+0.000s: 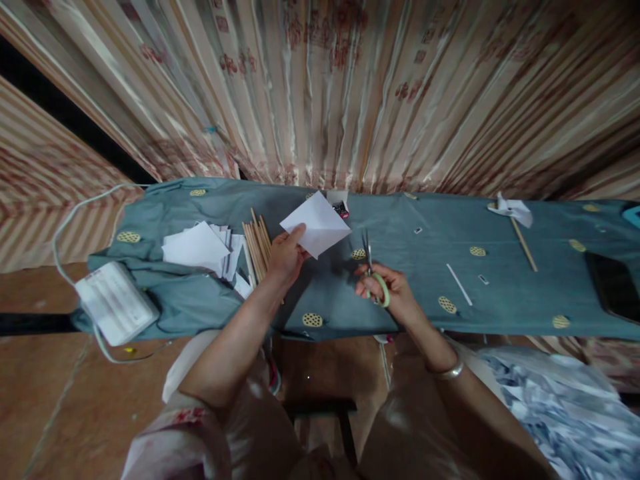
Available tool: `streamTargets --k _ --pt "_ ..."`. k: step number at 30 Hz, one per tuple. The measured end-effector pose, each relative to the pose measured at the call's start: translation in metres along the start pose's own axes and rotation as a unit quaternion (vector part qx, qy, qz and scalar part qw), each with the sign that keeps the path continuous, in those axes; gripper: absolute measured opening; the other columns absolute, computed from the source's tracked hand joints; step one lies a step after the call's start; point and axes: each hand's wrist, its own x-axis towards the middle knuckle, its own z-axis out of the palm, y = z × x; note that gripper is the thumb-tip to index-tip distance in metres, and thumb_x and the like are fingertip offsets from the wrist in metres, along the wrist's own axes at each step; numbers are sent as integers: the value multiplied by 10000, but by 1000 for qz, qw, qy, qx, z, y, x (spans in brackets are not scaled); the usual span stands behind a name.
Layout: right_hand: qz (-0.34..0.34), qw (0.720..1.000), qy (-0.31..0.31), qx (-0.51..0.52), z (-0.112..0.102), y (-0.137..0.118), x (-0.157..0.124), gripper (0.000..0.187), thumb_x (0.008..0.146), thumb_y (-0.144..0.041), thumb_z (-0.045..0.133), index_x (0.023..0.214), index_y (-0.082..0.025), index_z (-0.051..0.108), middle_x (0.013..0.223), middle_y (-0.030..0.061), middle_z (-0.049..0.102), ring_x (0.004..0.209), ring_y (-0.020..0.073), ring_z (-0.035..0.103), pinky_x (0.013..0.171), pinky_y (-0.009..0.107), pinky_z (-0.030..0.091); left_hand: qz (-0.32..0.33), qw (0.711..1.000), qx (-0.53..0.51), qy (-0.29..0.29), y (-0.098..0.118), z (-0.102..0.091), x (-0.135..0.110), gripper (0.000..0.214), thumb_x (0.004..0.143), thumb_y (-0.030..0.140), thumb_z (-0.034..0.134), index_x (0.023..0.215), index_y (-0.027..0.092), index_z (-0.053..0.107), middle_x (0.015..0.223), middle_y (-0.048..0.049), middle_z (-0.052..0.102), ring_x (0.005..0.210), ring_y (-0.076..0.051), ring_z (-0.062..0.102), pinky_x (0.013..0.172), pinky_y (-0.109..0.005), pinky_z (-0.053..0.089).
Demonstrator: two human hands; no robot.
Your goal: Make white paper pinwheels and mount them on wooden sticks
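My left hand (289,257) pinches a square white sheet of paper (320,225) by its near left edge, thumb on top, held above the cloth. A faint crease seems to cross the sheet. In my right hand (387,287) is a pair of scissors (370,270) with pale green handles, the blades pointing away from me. The scissors are to the right of the paper and apart from it. Just left of my left hand lies a bundle of thin wooden sticks (257,243). Farther left is a pile of white paper pieces (197,247).
A blue-green cloth (410,267) covers the narrow table. On the right lie a paper pinwheel (513,210) on a stick, a paper strip (459,285) and a dark phone (614,287). A white box with a cable (117,303) stands at the left. A curtain (320,93) hangs behind.
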Motion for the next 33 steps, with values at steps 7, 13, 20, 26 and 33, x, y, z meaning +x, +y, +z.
streamTargets --k 7,13,20,26,33 --pt "-58 987 148 2 -24 -1 15 463 571 -503 865 885 -226 667 711 -23 694 606 126 592 590 263 473 -63 992 91 -52 -24 6 -7 263 607 310 847 756 151 700 675 -59 726 663 -225 711 616 -327 591" --pt "-33 992 114 36 -17 1 16 497 453 -388 917 832 -224 640 601 -86 605 527 88 499 529 234 418 -92 975 161 -126 -38 6 -15 298 580 352 874 697 117 732 677 -97 737 556 -193 665 522 -272 536" --pt "-14 986 154 64 -6 7 21 507 432 -370 898 821 -213 612 552 -98 585 495 88 464 513 234 409 -124 978 71 -155 -36 15 -24 580 629 652 782 901 142 725 852 -128 760 760 -248 722 703 -355 581" --pt "-35 974 214 71 8 8 28 485 460 -387 862 823 -212 592 526 -120 544 476 71 431 496 215 386 -55 982 99 -148 -58 27 -43 511 460 463 911 818 163 704 835 -45 743 858 -215 699 832 -328 544" --pt "-38 974 199 98 13 7 27 493 455 -382 873 820 -211 589 581 -107 605 503 78 501 530 224 448 -26 990 128 -50 -64 22 -41 273 521 289 832 733 169 711 752 -38 732 695 -185 656 679 -295 525"
